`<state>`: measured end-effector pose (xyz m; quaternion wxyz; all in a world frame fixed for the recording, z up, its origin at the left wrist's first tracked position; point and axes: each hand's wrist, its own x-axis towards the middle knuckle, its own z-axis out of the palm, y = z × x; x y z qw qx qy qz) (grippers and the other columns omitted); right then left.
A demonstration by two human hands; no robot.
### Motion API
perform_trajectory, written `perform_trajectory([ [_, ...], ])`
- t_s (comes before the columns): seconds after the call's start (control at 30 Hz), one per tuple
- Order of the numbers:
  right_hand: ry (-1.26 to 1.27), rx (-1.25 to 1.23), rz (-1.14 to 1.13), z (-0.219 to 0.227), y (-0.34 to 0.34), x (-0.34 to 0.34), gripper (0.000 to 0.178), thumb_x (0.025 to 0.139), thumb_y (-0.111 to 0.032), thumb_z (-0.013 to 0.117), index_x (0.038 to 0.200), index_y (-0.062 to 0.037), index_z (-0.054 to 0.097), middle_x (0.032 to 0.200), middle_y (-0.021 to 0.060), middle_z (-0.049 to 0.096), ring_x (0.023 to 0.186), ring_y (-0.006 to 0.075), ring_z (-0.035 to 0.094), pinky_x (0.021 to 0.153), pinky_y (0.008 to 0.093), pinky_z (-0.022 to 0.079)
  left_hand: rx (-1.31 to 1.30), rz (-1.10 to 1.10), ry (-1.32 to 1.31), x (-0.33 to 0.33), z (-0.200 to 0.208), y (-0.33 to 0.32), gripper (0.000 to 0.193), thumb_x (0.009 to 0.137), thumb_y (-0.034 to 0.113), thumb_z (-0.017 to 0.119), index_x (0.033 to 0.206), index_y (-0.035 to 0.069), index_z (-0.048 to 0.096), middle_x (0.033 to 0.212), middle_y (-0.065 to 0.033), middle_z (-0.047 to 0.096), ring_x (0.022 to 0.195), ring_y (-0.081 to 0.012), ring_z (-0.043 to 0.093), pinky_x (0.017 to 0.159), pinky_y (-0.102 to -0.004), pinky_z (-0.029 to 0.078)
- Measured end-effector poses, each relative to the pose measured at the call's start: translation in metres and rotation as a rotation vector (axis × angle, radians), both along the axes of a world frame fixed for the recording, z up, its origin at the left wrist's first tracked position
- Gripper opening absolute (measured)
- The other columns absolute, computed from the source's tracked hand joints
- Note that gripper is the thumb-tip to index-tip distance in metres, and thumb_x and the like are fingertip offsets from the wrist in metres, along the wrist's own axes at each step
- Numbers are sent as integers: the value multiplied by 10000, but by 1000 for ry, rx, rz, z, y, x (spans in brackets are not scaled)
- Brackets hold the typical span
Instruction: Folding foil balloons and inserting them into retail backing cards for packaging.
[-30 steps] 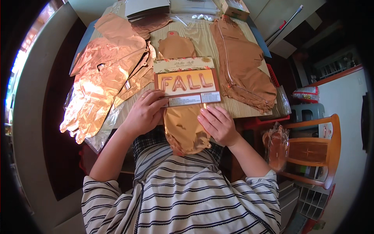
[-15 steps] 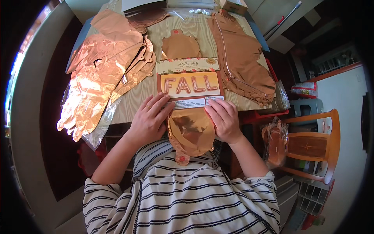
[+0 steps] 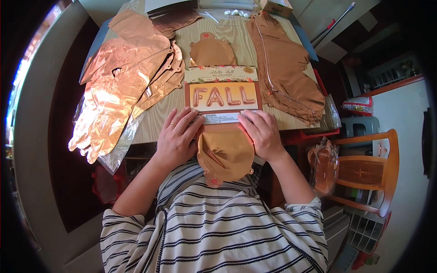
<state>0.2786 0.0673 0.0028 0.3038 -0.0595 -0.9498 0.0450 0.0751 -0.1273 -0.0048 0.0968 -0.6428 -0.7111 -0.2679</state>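
Note:
A printed cardboard header card (image 3: 221, 96) in brown, yellow and cream lies near the table's front edge, with balloon lettering pictured on it. My left hand (image 3: 177, 134) grips the card's lower left corner, fingertips on top and the thumb mostly hidden. On the lower right corner, my right hand (image 3: 263, 136) holds the card the same way. A flat copper foil balloon (image 3: 227, 154) hangs out below the card over my lap, its tab pointing toward me. More flat foil (image 3: 211, 53) with a rounded tab sticks out beyond the card's far edge.
Copper foil balloons (image 3: 123, 68) are heaped on the table's left, over clear plastic. Another brown foil stack (image 3: 284, 68) lies on the right. Small white pieces (image 3: 236, 12) sit at the back. A wooden chair (image 3: 362, 170) stands at the right beside a bagged foil bundle (image 3: 324, 166).
My right fingers have shifted to cover more of the card's white lower strip. The hanging foil has risen slightly and its visible creases have changed. Both hands keep hold of the card.

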Motion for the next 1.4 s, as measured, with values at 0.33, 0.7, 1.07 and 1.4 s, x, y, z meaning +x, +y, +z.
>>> perform_trajectory([
  [0.33, 27, -590, -57, -6, 12, -4, 305, 767, -273, 813, 940, -83, 649, 904, 102, 656, 772, 312, 638, 688, 419, 509, 170, 89, -185, 7, -1, -2, 142, 767, 77, 751, 825, 129, 632, 1008, 10, 743, 987, -179, 709, 1099, -471, 344],
  [0.7, 172, 104, -47, -5, -39, 2, 299, 895, -352, 741, 1057, -127, 632, 1113, 64, 611, 1068, 269, 576, 903, 446, 417, 212, 128, -215, 10, -7, -7, 205, 749, 72, 781, 750, 146, 590, 907, 25, 739, 865, -155, 714, 1073, -447, 377],
  [1.07, 215, -145, -139, 22, -41, -16, 214, 828, -11, 685, 1041, -9, 688, 959, 105, 705, 780, 283, 680, 685, 390, 542, 538, -48, -245, 13, -4, -15, 389, 766, 146, 770, 1133, 65, 670, 1383, -216, 553, 1319, -426, 524, 1190, -544, 252],
  [1.4, 858, -1972, -126, 23, -65, -29, 206, 1029, -147, 587, 1188, -15, 582, 1105, 95, 672, 933, 167, 698, 772, 318, 621, 157, -275, 26, 32, 28, 22, 511, 765, 197, 716, 1264, 105, 666, 1384, -101, 580, 1336, -345, 514, 1162, -531, 344],
])
